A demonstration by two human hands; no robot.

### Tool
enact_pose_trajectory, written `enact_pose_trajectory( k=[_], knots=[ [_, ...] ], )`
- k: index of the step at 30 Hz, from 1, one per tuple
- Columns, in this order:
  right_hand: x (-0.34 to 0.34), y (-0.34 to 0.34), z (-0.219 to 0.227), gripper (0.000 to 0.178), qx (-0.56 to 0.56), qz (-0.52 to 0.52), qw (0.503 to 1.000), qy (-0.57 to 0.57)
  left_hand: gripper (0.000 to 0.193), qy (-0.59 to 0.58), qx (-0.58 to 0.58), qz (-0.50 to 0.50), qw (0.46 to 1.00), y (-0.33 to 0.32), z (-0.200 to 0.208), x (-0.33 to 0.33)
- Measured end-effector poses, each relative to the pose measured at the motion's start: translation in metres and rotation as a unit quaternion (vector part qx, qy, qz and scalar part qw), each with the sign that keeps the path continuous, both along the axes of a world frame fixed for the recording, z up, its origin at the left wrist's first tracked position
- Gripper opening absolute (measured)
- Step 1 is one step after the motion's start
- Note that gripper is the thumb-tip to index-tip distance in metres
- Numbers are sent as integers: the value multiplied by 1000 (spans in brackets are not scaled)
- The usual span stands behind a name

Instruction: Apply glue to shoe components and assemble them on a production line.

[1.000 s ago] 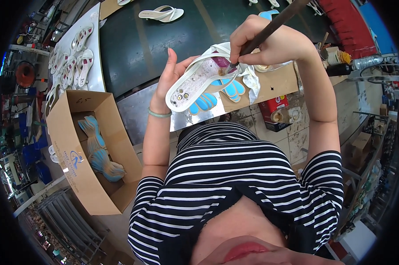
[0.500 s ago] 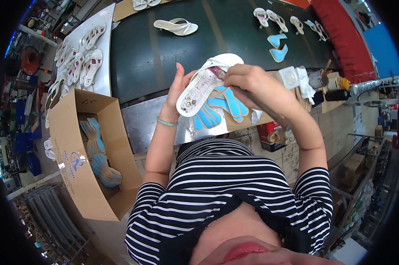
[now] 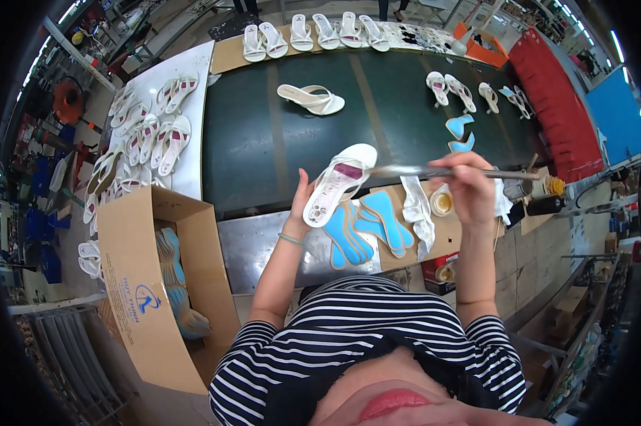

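Observation:
My left hand [image 3: 300, 204] grips a white heeled sandal [image 3: 329, 193] along its left side, insole side up, toe pointing away. Its bare footbed shows a purple-red patch under the strap and several small round marks at the heel. My right hand [image 3: 471, 186] is closed round a long-handled brush [image 3: 434, 172] held nearly level, bristles toward the sandal's strap; whether they touch it I cannot tell. Below the sandal lie blue-topped insoles [image 3: 345, 245], with more blue insoles [image 3: 383, 221] to their right. A small round pot of yellowish stuff [image 3: 442, 204] stands near my right hand, beside a crumpled white cloth [image 3: 418, 216].
An open cardboard box [image 3: 150, 284] with stacked insoles stands at left. A white table [image 3: 200, 74] behind it bears several sandals. Across the dark green belt [image 3: 242, 135] lies one sandal [image 3: 312, 99]; several stand along its far edge. Loose blue pieces [image 3: 459, 126] lie at right.
My right hand has drawn the brush off the sandal's footbed to the right; its handle now lies nearly level. The left hand still holds the sandal. The view has tilted up, showing more sandals beyond.

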State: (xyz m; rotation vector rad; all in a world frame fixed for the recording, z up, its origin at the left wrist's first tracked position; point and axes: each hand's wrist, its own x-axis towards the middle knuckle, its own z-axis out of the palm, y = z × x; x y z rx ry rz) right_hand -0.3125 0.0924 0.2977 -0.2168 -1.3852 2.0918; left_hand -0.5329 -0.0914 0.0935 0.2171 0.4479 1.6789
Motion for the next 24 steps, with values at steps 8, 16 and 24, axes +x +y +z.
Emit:
enact_pose_trajectory(
  k=[8,16,24],
  knots=[
    [46,35,-75,23,-180,-133,975,-9,68,101,-126,-6,987,26,-75,-109],
    [78,12,-103,22,-197,-276,938,-73,76,123,-181,-228,949,105,-105,-235],
    [101,-16,-88,17,-191,-407,885,-120,87,147,-179,-220,948,200,-138,-316]
  ],
)
